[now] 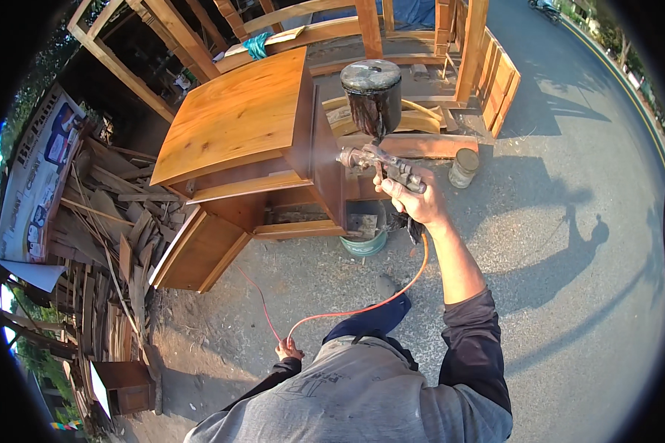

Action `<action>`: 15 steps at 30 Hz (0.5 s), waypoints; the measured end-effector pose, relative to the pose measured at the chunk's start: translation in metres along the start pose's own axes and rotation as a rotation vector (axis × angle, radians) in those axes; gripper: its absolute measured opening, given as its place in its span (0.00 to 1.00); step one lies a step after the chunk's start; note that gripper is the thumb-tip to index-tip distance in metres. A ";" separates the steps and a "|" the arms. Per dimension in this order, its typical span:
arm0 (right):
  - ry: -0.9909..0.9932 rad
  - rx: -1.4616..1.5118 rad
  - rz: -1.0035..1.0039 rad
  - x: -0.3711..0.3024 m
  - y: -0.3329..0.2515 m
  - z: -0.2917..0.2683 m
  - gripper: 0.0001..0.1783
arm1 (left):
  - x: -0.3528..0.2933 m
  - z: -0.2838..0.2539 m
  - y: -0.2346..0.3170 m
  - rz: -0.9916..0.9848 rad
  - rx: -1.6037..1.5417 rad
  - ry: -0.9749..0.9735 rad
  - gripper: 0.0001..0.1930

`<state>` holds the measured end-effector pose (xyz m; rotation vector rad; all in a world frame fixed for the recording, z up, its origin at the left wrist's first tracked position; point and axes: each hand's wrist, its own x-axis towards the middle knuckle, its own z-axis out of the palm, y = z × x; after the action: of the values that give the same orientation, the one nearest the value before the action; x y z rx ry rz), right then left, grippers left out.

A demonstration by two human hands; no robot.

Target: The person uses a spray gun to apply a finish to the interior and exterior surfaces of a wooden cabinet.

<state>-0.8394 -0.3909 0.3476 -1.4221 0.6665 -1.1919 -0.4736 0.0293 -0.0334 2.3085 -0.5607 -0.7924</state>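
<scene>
My right hand (414,198) is wrapped round a spray gun (383,164) with a dark, stained cup (372,96) on top. Its nozzle points left, and a faint mist hangs between it and the side of a varnished wooden cabinet (236,118). The cabinet has an open front, and a door (199,251) hangs swung out at its lower left. From the gun's handle an orange hose (362,306) curves down to my left hand (289,350), whose fingers are closed round it near my left hip.
Under the cabinet's right side stands a green bucket (363,244). A stained can (463,168) sits on the pavement to the right. Scrap wood (118,192) is piled at left, beside a banner (37,177). Timber frames (369,29) stand behind; a road (561,96) runs along the right.
</scene>
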 end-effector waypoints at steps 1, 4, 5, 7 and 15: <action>-0.031 0.019 0.015 0.018 0.005 0.001 0.14 | 0.005 -0.004 -0.013 0.109 0.185 0.079 0.21; -0.061 0.027 0.037 0.083 0.010 -0.012 0.14 | -0.003 0.033 0.016 0.098 0.234 0.170 0.21; -0.017 0.038 0.057 0.089 0.021 -0.019 0.14 | -0.018 0.048 0.033 0.155 0.214 0.158 0.20; -0.036 0.032 0.050 0.128 0.034 -0.034 0.14 | -0.024 0.060 0.072 0.290 0.253 0.202 0.20; 0.005 0.134 0.040 0.225 0.069 -0.060 0.13 | -0.065 0.077 0.125 0.214 0.130 0.283 0.19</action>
<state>-0.8045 -0.6313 0.3415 -1.2890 0.6042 -1.1873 -0.5949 -0.0556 0.0286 2.3727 -0.7310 -0.3292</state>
